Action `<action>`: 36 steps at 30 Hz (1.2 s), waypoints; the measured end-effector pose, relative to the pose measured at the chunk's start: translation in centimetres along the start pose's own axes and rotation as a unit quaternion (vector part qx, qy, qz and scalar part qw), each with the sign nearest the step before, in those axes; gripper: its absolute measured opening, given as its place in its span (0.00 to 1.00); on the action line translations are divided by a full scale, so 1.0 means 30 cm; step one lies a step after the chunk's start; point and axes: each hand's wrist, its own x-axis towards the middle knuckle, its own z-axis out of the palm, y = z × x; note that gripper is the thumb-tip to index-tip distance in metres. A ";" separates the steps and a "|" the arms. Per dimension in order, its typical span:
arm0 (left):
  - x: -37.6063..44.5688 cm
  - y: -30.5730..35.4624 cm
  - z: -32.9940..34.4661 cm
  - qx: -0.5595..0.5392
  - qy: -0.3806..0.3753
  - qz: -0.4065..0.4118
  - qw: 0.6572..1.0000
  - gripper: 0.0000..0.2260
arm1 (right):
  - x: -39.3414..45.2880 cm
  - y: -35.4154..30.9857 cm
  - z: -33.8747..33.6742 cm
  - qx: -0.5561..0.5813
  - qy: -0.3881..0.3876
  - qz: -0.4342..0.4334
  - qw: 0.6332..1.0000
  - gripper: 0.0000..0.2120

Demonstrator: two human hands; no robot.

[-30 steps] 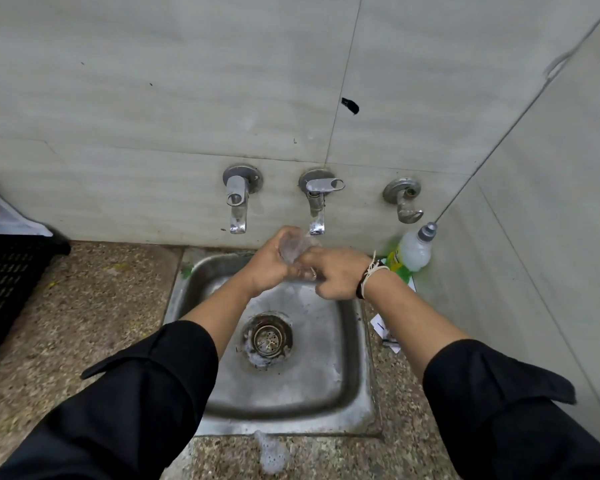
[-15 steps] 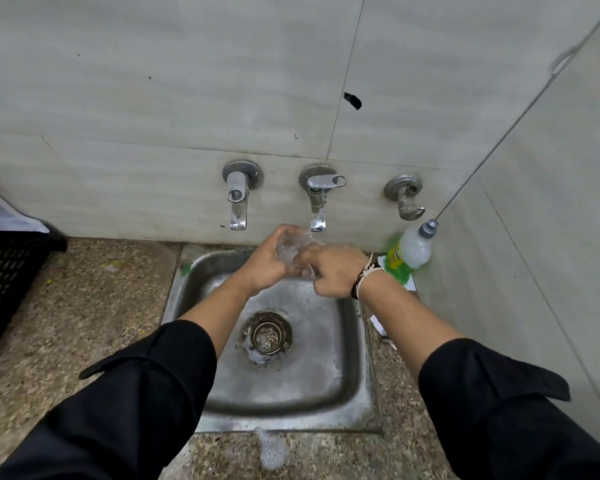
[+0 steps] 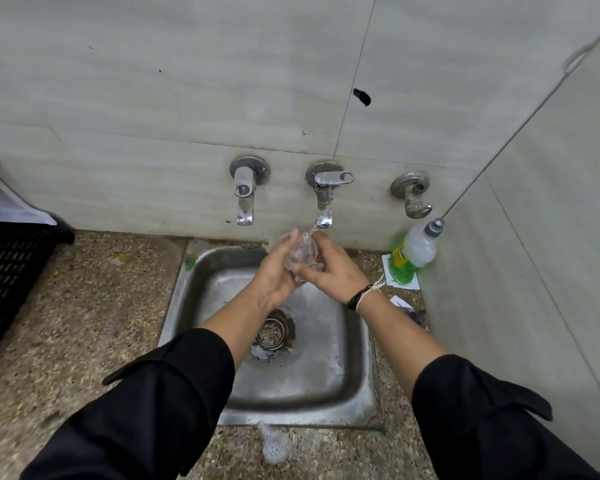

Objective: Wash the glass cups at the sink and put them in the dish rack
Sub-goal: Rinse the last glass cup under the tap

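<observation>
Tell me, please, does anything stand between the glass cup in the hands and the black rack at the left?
Nothing visible does. Both hands grip the glass cup under the middle tap; only bare speckled counter lies between the sink and the black rack.

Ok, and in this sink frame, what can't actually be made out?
- Glass cup, head view: clear, blurred, wrapped by the left hand and right hand; its shape and cleanness are unreadable.
- Black crate: cut off by the left edge; contents unseen.
- Soap bottle: label too small to read.
- Drain: partly behind the left forearm.
</observation>
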 end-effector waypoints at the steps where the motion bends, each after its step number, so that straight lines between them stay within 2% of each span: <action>1: 0.001 -0.014 0.007 -0.018 0.027 -0.010 0.999 0.20 | 0.007 -0.009 0.004 -0.005 0.002 0.011 1.000 0.33; 2: 0.002 -0.023 0.010 -0.032 0.054 -0.019 0.998 0.21 | 0.014 -0.015 0.007 -0.001 0.006 0.025 1.000 0.31; 5: 0.005 -0.031 0.010 -0.033 0.096 -0.045 0.994 0.24 | 0.047 -0.046 0.007 -0.007 0.022 0.058 0.998 0.18; 8: 0.015 -0.029 0.018 -0.030 0.119 -0.035 0.992 0.20 | 0.089 -0.082 0.004 -0.038 0.023 0.071 0.997 0.17; 12: 0.022 0.010 0.019 -0.052 0.141 -0.010 0.989 0.17 | 0.095 -0.108 0.048 -0.126 0.032 -0.024 0.991 0.18; 14: 0.030 0.032 0.007 -0.074 0.143 -0.004 0.987 0.19 | 0.069 -0.100 0.073 -0.250 0.035 -0.080 0.964 0.25; 17: 0.021 0.052 0.001 -0.051 0.149 -0.018 0.987 0.16 | 0.035 -0.081 0.067 -0.382 0.091 -0.162 0.905 0.24; 19: 0.000 0.051 0.021 -0.001 0.151 -0.017 0.988 0.15 | 0.033 -0.091 0.055 -0.305 0.080 -0.117 0.942 0.20; 21: -0.009 0.029 0.040 0.048 0.146 0.003 0.988 0.16 | 0.081 -0.102 0.033 -0.169 0.076 0.018 0.983 0.19; 22: -0.009 0.013 0.045 0.060 0.142 0.015 0.988 0.16 | 0.109 -0.106 0.015 -0.103 0.079 0.101 0.986 0.18; 24: -0.009 -0.009 0.047 0.076 0.142 0.038 0.986 0.17 | 0.149 -0.112 -0.011 -0.012 0.075 0.237 0.969 0.15; 26: -0.007 -0.014 0.057 0.090 0.143 0.051 0.984 0.16 | 0.169 -0.129 -0.011 0.034 0.099 0.261 0.960 0.12; 28: -0.011 0.005 0.078 0.084 0.166 0.060 0.981 0.14 | 0.160 -0.153 0.026 -0.028 0.118 0.186 0.975 0.13; 29: -0.009 0.014 0.083 0.067 0.180 0.062 0.979 0.13 | 0.148 -0.159 0.052 -0.121 0.110 0.104 0.981 0.15; 30: -0.009 0.029 0.083 0.046 0.192 0.065 0.978 0.13 | 0.133 -0.155 0.076 -0.215 0.097 0.012 0.972 0.17; 32: -0.001 0.052 0.055 0.018 0.188 0.050 0.981 0.14 | 0.113 -0.116 0.113 -0.306 0.071 -0.128 0.941 0.22; 34: 0.011 0.068 0.028 -0.026 0.149 0.046 0.987 0.16 | 0.094 -0.095 0.120 -0.329 0.050 -0.181 0.925 0.26; 36: 0.009 0.078 0.031 -0.040 0.135 0.041 0.989 0.18 | 0.098 -0.104 0.100 -0.328 0.050 -0.158 0.930 0.27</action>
